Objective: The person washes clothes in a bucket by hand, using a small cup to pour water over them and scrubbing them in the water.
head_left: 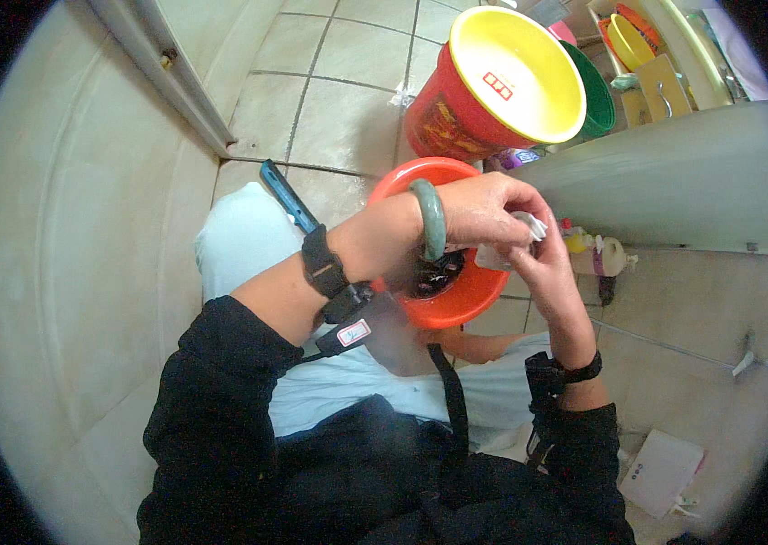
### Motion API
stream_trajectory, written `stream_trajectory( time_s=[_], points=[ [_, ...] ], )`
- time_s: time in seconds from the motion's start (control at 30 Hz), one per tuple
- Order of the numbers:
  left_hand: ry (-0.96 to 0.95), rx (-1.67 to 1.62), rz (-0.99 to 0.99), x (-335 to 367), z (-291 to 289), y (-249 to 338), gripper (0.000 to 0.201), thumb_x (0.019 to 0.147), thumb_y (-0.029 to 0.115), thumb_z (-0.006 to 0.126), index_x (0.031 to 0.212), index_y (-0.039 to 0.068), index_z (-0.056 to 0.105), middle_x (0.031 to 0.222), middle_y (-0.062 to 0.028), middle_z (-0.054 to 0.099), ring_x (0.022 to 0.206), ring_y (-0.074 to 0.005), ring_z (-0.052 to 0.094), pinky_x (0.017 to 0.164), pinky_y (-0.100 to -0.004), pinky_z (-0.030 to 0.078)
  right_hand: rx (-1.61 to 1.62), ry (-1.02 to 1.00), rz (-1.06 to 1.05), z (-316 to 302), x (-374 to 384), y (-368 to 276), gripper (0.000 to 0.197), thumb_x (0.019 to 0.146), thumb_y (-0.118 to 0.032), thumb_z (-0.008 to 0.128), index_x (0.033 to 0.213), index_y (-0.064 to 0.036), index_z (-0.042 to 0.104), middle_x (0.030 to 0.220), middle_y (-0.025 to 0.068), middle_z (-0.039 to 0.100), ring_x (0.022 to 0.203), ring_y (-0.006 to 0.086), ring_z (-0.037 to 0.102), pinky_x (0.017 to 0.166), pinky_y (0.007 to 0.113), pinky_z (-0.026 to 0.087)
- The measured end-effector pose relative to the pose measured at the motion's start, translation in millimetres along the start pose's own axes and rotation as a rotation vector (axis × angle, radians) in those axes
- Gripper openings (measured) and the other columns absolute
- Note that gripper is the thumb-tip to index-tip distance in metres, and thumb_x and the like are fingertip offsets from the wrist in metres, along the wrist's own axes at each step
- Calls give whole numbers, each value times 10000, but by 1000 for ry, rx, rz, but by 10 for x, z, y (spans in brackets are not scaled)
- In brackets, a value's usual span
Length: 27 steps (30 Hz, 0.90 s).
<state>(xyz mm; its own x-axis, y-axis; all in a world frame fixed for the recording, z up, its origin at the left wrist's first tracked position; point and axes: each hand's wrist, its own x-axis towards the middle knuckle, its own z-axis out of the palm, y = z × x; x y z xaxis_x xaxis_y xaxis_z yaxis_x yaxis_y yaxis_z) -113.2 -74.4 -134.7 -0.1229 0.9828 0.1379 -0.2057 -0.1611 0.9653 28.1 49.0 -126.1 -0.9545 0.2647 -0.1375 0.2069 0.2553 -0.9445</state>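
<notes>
Above an orange-red basin [466,304], my left hand [484,207], with a green bangle [429,219] on its wrist, reaches across to the right. Its fingers are closed on a small, crumpled white piece [534,225]. On the other side, my right hand [543,259] pinches the same white piece. Whether it is cloth or a thin packet, I cannot tell. Inside the basin lies something dark and wet-looking [438,275], partly hidden by my left forearm. Both wrists wear black straps with small devices.
A red bucket [443,113] holding a yellow basin [529,54] stands beyond the orange one, with a green tub [593,91] behind. A blue-handled tool [286,193] lies left of the basin. Bottles [604,256] stand at right, near a white box [663,472] on the tiles.
</notes>
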Motion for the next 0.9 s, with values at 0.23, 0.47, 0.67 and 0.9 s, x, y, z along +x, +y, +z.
stream_trajectory(
  time_s=[0.23, 0.47, 0.67, 0.9],
  points=[
    [656, -68, 57, -112, -525, 144, 204, 845, 143, 559, 1008, 19, 562, 822, -47, 603, 724, -114, 572, 657, -272, 495, 12, -82, 46, -1, 32, -129, 339, 861, 16, 467, 1194, -40, 499, 1127, 31, 538, 1041, 120, 492, 911, 259, 388],
    [583, -137, 54, -84, -510, 31, 192, 843, 127, 568, 986, 1, 551, 831, -57, 598, 753, -114, 568, 684, -249, 476, -605, -527, 16, 519, 477, 1752, 367, 758, -34, 561, 1121, -82, 530, 1110, 164, 520, 1024, 335, 509, 908, 371, 420],
    [580, -139, -16, -123, -513, 62, 189, 835, 113, 563, 974, -15, 559, 832, -78, 606, 770, -142, 571, 708, -269, 472, -731, -696, 94, 1102, 770, 3152, 316, 770, -54, 571, 1086, -72, 559, 1093, 156, 533, 976, 320, 530, 855, 375, 447],
    [554, -177, -27, -22, -532, -88, 167, 824, 104, 566, 939, -18, 568, 783, -82, 594, 742, -148, 563, 693, -284, 471, -682, -678, 166, 1247, 1314, 3165, 258, 812, -65, 550, 1069, -52, 566, 1033, 140, 558, 922, 279, 553, 806, 359, 464]
  ],
)
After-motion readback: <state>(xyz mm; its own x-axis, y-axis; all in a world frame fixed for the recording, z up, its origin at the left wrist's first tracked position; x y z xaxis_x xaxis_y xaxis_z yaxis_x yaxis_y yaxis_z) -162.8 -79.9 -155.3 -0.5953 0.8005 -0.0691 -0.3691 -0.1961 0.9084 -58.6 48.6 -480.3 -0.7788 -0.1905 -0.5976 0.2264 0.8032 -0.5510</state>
